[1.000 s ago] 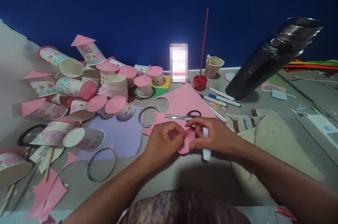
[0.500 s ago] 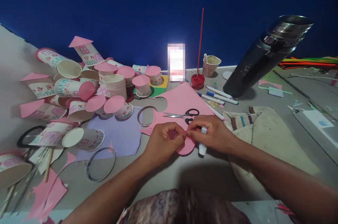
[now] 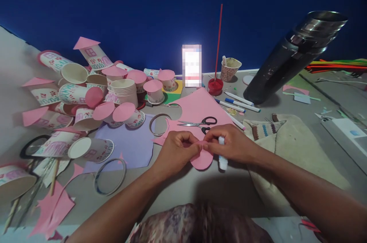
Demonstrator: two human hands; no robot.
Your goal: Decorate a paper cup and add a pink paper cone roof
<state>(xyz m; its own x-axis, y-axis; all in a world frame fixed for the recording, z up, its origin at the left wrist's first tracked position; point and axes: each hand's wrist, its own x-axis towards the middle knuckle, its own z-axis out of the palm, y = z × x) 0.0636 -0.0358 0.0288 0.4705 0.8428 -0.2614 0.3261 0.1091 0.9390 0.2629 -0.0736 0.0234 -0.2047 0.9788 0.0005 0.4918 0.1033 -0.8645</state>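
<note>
Between my two hands is a pink paper circle (image 3: 201,161), its far edge pinched by the fingertips of both. My left hand (image 3: 179,149) is closed on the left part of that edge. On the right part, my right hand (image 3: 228,144) is closed, thumb against fingers. A white glue tube (image 3: 223,162) shows under the right hand; whether the palm touches it I cannot tell. Just beyond the hands, black-handled scissors (image 3: 197,122) lie on a large pink sheet (image 3: 200,103) with a round cut-out in its left edge.
Paper cups with pink paper roofs (image 3: 134,115) crowd the left side. Tape rings (image 3: 110,177) lie near a purple sheet (image 3: 137,159). Markers (image 3: 239,99), a red pot with a stick (image 3: 215,87), a black flask (image 3: 281,67) and a beige cloth bag (image 3: 298,151) are rightward.
Both hands keep their pinch on the pink circle, with only slight finger movement. More of the circle's upper edge shows between the fingertips. The view has shifted slightly.
</note>
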